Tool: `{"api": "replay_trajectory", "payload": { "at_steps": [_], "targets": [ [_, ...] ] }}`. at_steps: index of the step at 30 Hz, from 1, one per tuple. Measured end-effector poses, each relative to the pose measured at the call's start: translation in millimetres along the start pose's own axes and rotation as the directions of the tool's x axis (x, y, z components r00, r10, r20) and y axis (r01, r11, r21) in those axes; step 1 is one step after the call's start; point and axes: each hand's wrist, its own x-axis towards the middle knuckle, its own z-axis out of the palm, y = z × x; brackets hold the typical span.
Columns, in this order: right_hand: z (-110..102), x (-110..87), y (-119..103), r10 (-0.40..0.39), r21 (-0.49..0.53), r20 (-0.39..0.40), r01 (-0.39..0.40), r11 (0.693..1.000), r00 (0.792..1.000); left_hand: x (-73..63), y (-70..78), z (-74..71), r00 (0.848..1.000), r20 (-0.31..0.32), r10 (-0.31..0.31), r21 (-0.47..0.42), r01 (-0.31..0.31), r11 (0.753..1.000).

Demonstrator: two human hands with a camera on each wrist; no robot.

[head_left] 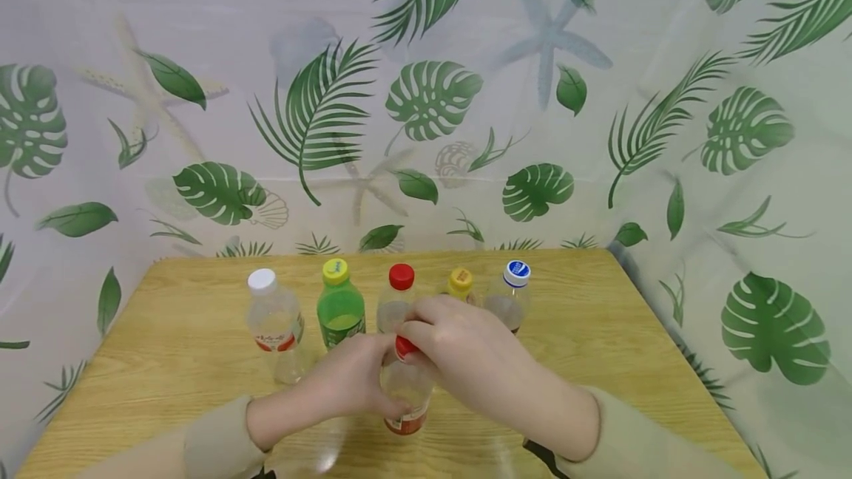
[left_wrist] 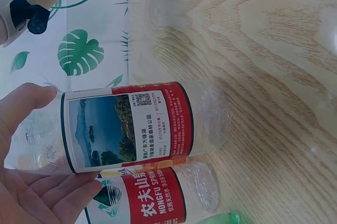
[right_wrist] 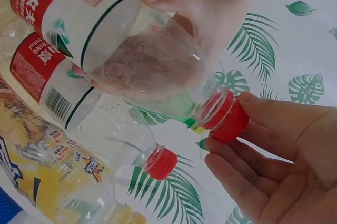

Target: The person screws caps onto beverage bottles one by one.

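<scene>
My left hand (head_left: 356,375) grips a clear plastic water bottle (left_wrist: 126,126) with a red and white label, fingers around its upper body. On its red screw cap (right_wrist: 230,118), the thumb and fingers of my right hand (right_wrist: 284,161) pinch from the side. The cap sits on the bottle's neck. Just behind stands a second red-capped water bottle (head_left: 396,309), which neither hand appears to hold. In the head view my right hand covers part of the held bottle's cap. Whether the bottle's base touches the table cannot be told.
Behind the hands, other bottles line the wooden table (head_left: 193,338): a white-capped clear bottle (head_left: 273,316), a green bottle (head_left: 341,309), a yellow-capped bottle (head_left: 461,283) and a bottle with a blue-and-white cap (head_left: 509,305). A leaf-patterned sheet (head_left: 466,154) hangs beyond the table.
</scene>
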Motion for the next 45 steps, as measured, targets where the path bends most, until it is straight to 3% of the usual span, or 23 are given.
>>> {"api": "replay_trajectory", "payload": {
  "at_steps": [5,12,16,26,31,37,45],
  "targets": [
    [2,0.9,2,0.008,0.038,0.029,-0.009,0.999,1.0,-2.5,0.9,1.0,1.0,0.014,-0.027,-0.027,0.027,0.999],
    [-2,8.5,15,0.026,0.189,0.176,-0.059,0.98,0.984,-0.6,-0.2,1.7,1.0,0.001,-0.028,0.016,0.028,0.999],
    [-4,12.7,25,-0.041,0.28,0.223,-0.024,0.96,0.974,0.1,0.7,1.2,0.999,-0.007,-0.049,0.039,0.05,0.998],
    [-9,23.0,41,-0.226,0.434,0.33,0.065,0.899,0.917,-0.9,0.5,1.1,0.998,-0.001,-0.055,0.028,0.055,0.998],
    [-8,23.0,43,-0.242,0.412,0.331,0.091,0.907,0.912,-1.6,0.5,1.4,0.998,0.002,-0.059,0.022,0.058,0.998],
    [-9,24.2,39,-0.181,0.34,0.33,0.063,0.938,0.926,-1.4,0.3,2.0,0.998,0.0,-0.069,0.039,0.069,0.997],
    [-10,29.9,20,-0.089,0.114,0.344,0.052,0.992,0.935,-1.3,-0.8,4.1,0.999,0.005,-0.042,0.015,0.042,0.999]
  ]
}}
